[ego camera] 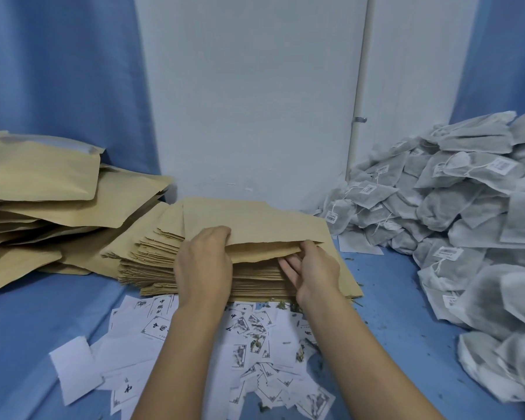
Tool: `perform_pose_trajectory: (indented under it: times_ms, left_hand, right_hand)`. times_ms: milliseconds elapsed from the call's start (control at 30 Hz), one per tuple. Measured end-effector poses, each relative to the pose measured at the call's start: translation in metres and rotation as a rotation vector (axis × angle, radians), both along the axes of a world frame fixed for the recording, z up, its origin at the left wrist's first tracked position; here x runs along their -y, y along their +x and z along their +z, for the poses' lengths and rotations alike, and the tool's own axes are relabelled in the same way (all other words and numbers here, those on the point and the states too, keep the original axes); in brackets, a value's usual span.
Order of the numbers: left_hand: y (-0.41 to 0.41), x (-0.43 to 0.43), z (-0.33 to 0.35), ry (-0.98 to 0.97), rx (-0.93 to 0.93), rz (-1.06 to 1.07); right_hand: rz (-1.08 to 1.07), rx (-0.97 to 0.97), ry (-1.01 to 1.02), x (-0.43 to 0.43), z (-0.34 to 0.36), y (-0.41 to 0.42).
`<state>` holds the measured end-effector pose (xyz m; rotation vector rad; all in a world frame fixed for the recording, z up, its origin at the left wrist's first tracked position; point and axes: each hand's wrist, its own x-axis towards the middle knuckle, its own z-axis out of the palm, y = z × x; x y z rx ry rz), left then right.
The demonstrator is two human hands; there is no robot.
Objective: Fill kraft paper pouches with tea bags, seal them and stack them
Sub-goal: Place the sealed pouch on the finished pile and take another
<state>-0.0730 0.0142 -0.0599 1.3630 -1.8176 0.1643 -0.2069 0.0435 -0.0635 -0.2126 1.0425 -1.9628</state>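
Two hands on the top kraft pouch (255, 225), its near edge raised off the flat stack (152, 262) at centre. The left hand (203, 262) curls over that edge and the right hand (311, 268) pinches the corner. Tea bags (467, 207) are heaped right, other pouches (43, 192) piled left.

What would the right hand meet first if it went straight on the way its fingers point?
Probably the underside of the lifted top pouch: the fingers of the right hand point left into the gap between it and the stack of pouches. Depth is unclear; the left hand lies further along.
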Motion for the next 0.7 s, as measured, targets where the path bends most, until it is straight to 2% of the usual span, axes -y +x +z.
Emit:
perform_pose_trajectory:
  times_ms: [100,233,400,467,600,700]
  left_hand:
    - [0.005,0.000,0.002,-0.025,-0.074,-0.022]
    - [0.009,0.001,0.005,-0.002,-0.115,-0.016]
    - [0.000,-0.006,0.006,-0.020,-0.081,-0.139]
    - [0.002,-0.005,0.007,0.006,-0.087,-0.183]
    - [0.014,0.004,0.007,0.048,-0.191,-0.120]
    - [0.004,0.002,0.003,0.102,-0.053,-0.089]
  right_hand:
    - [0.047,-0.017,-0.007,-0.002,0.000,-0.008]
    - [-0.041,0.010,-0.012,-0.001,-0.001,-0.013]
    - [0.080,-0.162,0.028,0.001,-0.002,-0.002]
    - [0.077,-0.146,0.008,0.001,0.000,-0.002]
    - [0.004,-0.034,-0.011,-0.002,0.000,-0.014]
    - [0.023,-0.056,-0.038,-0.001,-0.001,-0.007]
